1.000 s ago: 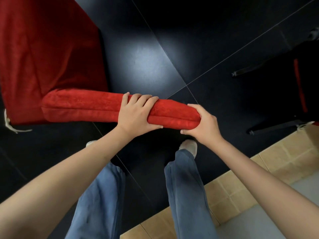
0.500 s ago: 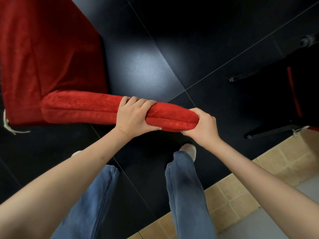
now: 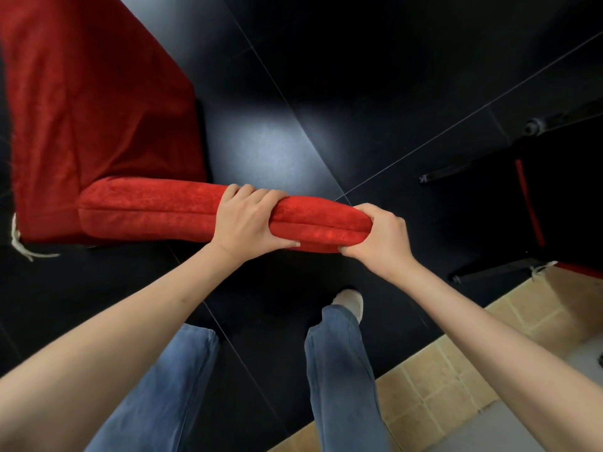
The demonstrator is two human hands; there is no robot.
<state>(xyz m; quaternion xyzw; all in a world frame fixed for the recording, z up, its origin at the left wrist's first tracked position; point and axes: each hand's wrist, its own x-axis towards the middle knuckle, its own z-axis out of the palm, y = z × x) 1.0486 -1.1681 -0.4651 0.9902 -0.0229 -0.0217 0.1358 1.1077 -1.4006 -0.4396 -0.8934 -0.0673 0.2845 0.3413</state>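
Note:
A thick red velvet cushion (image 3: 150, 208) is held edge-on above the dark floor, its near edge running left to right across the middle of the view. My left hand (image 3: 243, 223) grips that edge near its middle, fingers curled over the top and thumb underneath. My right hand (image 3: 380, 236) grips the cushion's right corner. The rest of the cushion (image 3: 81, 102) hangs away toward the upper left. A white tie cord (image 3: 21, 244) dangles from its left corner.
Glossy black floor tiles (image 3: 359, 93) lie below, with tan tiles (image 3: 434, 380) at the lower right. A black chair with a red cushion (image 3: 528, 203) stands at the right, its legs on the floor. My legs in blue jeans (image 3: 339, 370) and one light shoe (image 3: 350, 301) are below.
Both hands keep their grip on the cushion edge, which has dropped slightly in view. My legs have shifted, and the left shoe is no longer seen.

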